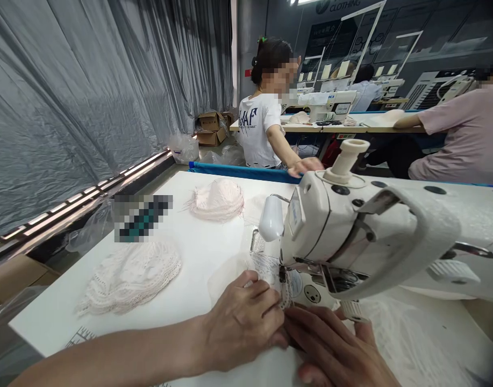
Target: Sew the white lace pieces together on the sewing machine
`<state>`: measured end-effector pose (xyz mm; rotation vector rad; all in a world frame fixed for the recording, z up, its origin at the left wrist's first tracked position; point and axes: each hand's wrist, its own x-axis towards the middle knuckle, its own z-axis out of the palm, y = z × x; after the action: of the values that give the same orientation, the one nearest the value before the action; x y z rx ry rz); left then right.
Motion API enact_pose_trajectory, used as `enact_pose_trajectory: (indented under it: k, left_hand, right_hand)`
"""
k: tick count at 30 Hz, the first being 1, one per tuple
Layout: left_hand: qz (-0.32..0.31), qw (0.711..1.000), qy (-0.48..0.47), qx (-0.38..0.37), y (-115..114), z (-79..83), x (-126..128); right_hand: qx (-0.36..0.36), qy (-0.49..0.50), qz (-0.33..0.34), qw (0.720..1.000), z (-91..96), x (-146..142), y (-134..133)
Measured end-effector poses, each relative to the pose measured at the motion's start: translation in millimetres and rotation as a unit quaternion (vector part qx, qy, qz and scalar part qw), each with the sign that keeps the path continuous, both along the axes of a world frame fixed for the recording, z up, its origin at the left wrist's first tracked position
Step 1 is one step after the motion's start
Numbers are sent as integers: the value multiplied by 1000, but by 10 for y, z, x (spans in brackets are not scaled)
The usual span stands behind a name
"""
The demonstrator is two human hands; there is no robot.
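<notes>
A strip of white lace (286, 294) lies under the needle area of a white sewing machine (311, 209). My left hand (246, 317) is closed just in front of the needle, its curled fingers gripping the lace edge. Close beside it, my right hand (335, 344) rests low on the table with fingers stretched out flat along the fabric edge. Sheer pale fabric (226, 274) spreads on the table behind my left hand. Beneath my palms, parts of the lace are hidden.
A pile of white lace pieces (137, 277) sits left, a pinkish fabric pile (218, 200) farther back. A blurred-out dark item (143, 219) lies at the left edge. Sheer white fabric (415, 338) lies right. A co-worker's hand (305, 165) reaches behind the machine head.
</notes>
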<state>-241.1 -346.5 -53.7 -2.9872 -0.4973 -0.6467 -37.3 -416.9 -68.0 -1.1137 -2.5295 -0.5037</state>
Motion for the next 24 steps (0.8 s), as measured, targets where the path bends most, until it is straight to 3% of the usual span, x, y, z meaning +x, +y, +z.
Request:
enact_pose_trajectory:
  k: [7, 13, 24]
  left_hand:
    - [11, 1000, 20, -9, -17, 8, 9]
    - [17, 999, 19, -23, 6, 19, 20]
    - [43, 999, 12, -22, 91, -34, 87]
  right_hand:
    - [-30, 52, -37, 998, -42, -40, -43]
    - [28, -9, -7, 1000, 9, 7, 22]
    - [73, -10, -42, 996, -31, 37, 161]
